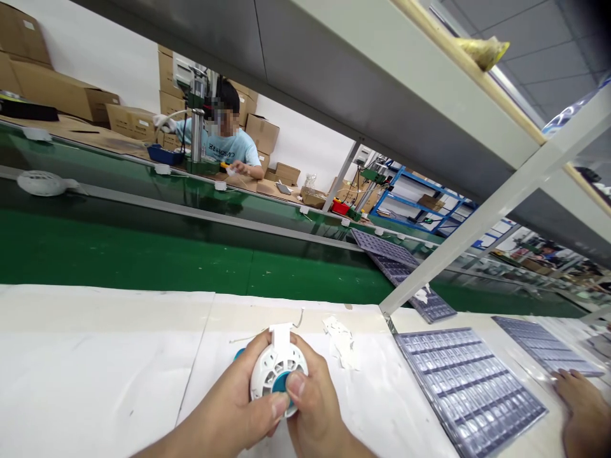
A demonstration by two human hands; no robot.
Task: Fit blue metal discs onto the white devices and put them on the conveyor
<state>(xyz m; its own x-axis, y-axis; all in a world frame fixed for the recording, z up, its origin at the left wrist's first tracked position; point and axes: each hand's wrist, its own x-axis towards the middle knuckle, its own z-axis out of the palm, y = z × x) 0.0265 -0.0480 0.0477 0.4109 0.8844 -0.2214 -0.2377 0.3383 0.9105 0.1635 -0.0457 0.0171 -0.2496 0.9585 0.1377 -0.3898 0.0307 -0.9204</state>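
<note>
A round white plastic housing [270, 364] with slotted vents and a smooth blue hub [279, 382] sits at six o'clock in view, above creased white sheeting [119, 362]. Ragged white scraps [344, 345] lie at its two o'clock; a glossy, pocketed tray [470, 389] at three. The left hand [245, 391], from nine, and right hand [317, 391], from three, grasp the housing's rim, thumbs on the hub.

Cardboard boxes [60, 86] stand at the far left, a blue bin [165, 154] near them. A blue rack [411, 202] stands far right. A yellow packet [484, 52] lies on the overhead shelf [410, 83].
</note>
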